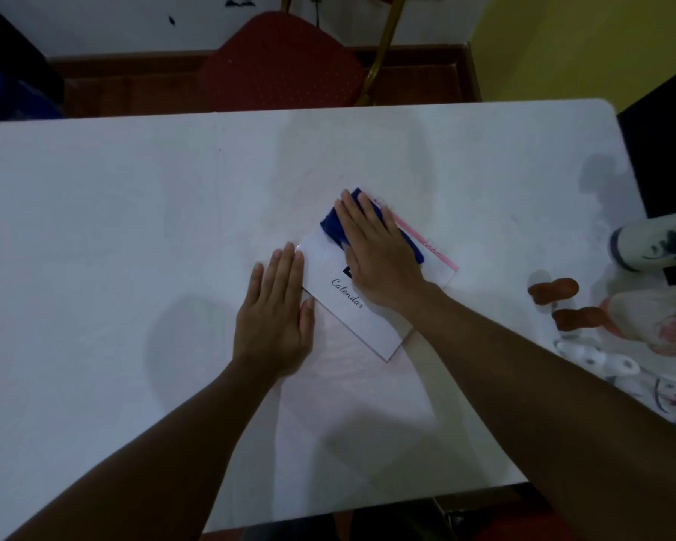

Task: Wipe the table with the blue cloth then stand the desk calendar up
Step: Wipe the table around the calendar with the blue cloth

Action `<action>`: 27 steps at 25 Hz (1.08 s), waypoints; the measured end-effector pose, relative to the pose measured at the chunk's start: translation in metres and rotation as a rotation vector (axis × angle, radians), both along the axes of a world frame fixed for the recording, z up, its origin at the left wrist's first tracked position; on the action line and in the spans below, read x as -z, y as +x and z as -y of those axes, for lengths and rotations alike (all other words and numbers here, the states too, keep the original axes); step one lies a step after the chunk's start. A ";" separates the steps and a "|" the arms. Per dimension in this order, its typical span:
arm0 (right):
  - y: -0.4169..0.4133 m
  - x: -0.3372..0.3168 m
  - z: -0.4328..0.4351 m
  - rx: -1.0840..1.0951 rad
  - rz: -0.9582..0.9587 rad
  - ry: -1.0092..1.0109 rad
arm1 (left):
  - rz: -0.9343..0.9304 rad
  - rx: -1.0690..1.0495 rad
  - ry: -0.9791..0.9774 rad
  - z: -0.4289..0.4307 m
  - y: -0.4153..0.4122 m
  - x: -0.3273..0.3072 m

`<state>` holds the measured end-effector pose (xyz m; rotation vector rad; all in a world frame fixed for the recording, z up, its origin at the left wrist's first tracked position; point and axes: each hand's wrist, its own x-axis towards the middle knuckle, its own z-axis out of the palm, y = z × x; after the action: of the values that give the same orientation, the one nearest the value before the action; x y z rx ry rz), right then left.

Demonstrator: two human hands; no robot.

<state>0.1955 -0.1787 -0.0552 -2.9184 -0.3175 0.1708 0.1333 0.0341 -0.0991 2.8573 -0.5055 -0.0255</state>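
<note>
Both hands flat: right hand (375,251) presses blue cloth (330,224) onto calendar (348,318), apparently

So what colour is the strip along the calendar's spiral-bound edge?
Pink, on the desk calendar; clearest in the head view.

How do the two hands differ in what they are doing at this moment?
The right hand lies on the blue cloth, pressing it onto the desk calendar; the left hand holds nothing. The right hand is over the calendar's cover, while the left hand rests on the table against the calendar's left edge. Both are flat, palm down, fingers extended.
</note>
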 end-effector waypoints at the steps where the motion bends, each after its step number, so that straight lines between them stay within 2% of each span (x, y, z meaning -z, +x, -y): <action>1: 0.003 0.001 -0.004 0.014 0.001 0.006 | -0.005 -0.001 0.004 0.000 0.000 0.000; 3: -0.013 0.005 -0.006 0.002 0.012 0.022 | -0.016 0.001 0.012 -0.001 0.000 0.001; 7: -0.092 0.008 0.014 -0.231 -0.036 0.075 | -0.031 0.002 0.028 0.000 0.000 0.001; 9: -0.099 0.005 0.035 -0.269 -0.066 0.098 | -0.037 0.002 0.025 0.000 0.000 0.000; 14: -0.036 0.002 0.017 0.044 -0.069 0.075 | -0.027 0.013 -0.005 -0.001 0.001 0.001; 16: -0.015 0.004 -0.004 0.063 -0.074 0.052 | -0.035 0.008 0.001 0.000 0.001 0.001; 19: -0.015 0.005 -0.011 -0.057 -0.064 0.052 | -0.055 0.007 -0.004 -0.001 0.001 0.001; 23: -0.057 -0.003 0.002 -0.286 -0.053 0.071 | -0.081 0.022 0.000 -0.001 -0.001 -0.006; 27: -0.098 -0.009 0.010 -0.318 -0.135 0.124 | -0.211 0.030 0.080 -0.002 0.005 -0.015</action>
<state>0.0977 -0.1884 -0.0464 -2.6997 -0.7397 0.3792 0.1379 0.0357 -0.0842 2.8779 -0.5138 -0.3564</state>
